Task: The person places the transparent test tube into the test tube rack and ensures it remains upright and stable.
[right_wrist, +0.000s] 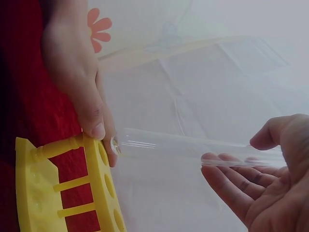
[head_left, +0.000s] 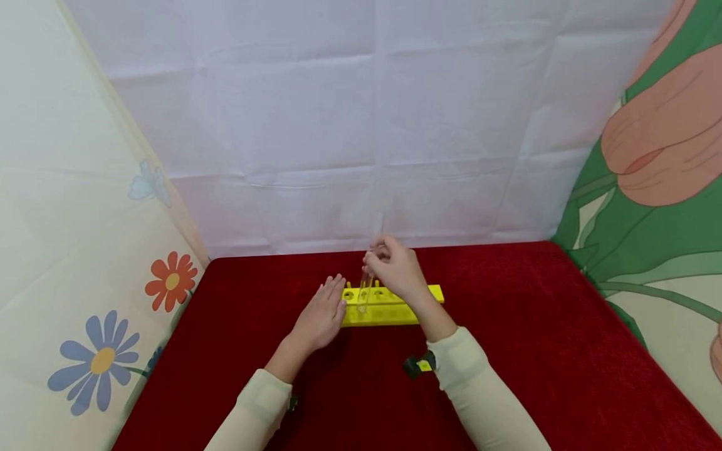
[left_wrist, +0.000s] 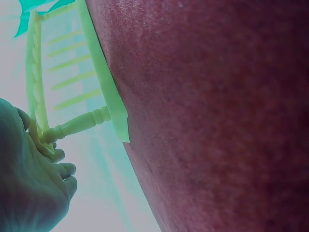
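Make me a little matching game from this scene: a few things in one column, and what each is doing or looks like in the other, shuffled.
Things:
1. left hand
2. right hand
3. test tube
4. rack

Descriptions:
A. yellow, with round holes along the top, standing on the red cloth
B. clear glass, its rounded end close to a hole
C. fingers straight, touching the end of the yellow piece
D. pinches the upper part of the glass piece

Pairs: 1-C, 2-D, 3-B, 4-A
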A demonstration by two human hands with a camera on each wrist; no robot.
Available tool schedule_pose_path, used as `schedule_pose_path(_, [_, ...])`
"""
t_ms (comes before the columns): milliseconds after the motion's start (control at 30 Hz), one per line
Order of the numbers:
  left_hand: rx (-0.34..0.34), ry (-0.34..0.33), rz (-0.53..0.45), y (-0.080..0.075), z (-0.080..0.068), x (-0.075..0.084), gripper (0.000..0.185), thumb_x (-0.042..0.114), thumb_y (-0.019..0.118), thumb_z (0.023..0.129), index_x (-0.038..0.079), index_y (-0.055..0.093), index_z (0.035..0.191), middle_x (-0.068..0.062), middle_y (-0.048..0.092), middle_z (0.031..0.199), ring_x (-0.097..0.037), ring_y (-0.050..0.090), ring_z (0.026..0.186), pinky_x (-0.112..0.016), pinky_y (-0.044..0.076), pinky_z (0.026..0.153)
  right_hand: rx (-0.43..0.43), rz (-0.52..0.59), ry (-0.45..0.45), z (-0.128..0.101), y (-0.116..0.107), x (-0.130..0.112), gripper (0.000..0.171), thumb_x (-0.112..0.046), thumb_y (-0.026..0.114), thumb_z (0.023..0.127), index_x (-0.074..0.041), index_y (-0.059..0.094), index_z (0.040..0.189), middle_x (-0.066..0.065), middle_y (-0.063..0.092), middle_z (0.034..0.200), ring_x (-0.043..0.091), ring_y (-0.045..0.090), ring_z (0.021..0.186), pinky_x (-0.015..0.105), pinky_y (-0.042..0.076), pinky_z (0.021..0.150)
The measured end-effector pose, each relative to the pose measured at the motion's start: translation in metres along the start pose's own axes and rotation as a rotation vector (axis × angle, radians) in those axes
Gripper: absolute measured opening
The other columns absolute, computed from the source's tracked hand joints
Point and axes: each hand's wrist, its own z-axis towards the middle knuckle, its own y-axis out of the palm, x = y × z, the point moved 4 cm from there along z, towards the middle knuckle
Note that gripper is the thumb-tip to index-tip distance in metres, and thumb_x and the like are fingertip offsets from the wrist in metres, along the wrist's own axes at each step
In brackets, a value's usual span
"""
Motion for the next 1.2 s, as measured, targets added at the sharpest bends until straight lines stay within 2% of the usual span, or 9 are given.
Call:
schedule_pose_path(267, [0.000, 0.014, 0.000, -0.001, 0.000, 0.000, 0.054, 0.025, 0.034, 0.111, 0.002, 0.028, 0.159, -0.012, 0.027, 0.166, -0.031, 0.020, 0.155, -0.045, 0.019, 0.126, 0.021, 0.017, -0.037, 0.004, 0.003, 0.002, 0.021, -0.015, 0.062, 0.099, -0.003, 0.061, 0.116, 0.013, 0.075, 0.101, 0.022, 0.074, 0.084, 0.034, 0.062, 0.075])
schedule_pose_path(767, [0.017, 0.031, -0.001, -0.001, -0.001, 0.001, 0.053, 0.023, 0.034, 0.111, 0.000, 0.027, 0.159, -0.014, 0.026, 0.166, -0.033, 0.020, 0.154, -0.045, 0.019, 0.126, 0.019, 0.041, -0.085, 0.007, 0.009, 0.003, 0.025, -0.014, 0.061, 0.099, -0.002, 0.061, 0.121, 0.019, 0.074, 0.107, 0.024, 0.073, 0.088, 0.037, 0.061, 0.081])
schedule_pose_path(967, [0.011, 0.022, -0.004, 0.000, -0.001, 0.000, 0.054, 0.025, 0.033, 0.111, 0.002, 0.025, 0.160, -0.012, 0.025, 0.166, -0.031, 0.019, 0.155, -0.043, 0.017, 0.126, 0.021, 0.054, -0.095, 0.008, 0.011, 0.005, 0.025, -0.017, 0.060, 0.102, -0.002, 0.059, 0.122, 0.017, 0.074, 0.106, 0.024, 0.073, 0.090, 0.036, 0.061, 0.080])
schedule_pose_path(1200, [0.014, 0.028, -0.006, 0.000, -0.002, 0.000, 0.054, 0.025, 0.033, 0.111, 0.001, 0.026, 0.159, -0.013, 0.026, 0.166, -0.032, 0.019, 0.155, -0.044, 0.017, 0.126, 0.041, 0.026, -0.122, 0.007, 0.012, 0.006, 0.024, -0.015, 0.060, 0.102, -0.003, 0.059, 0.124, 0.014, 0.074, 0.105, 0.023, 0.073, 0.091, 0.040, 0.060, 0.081])
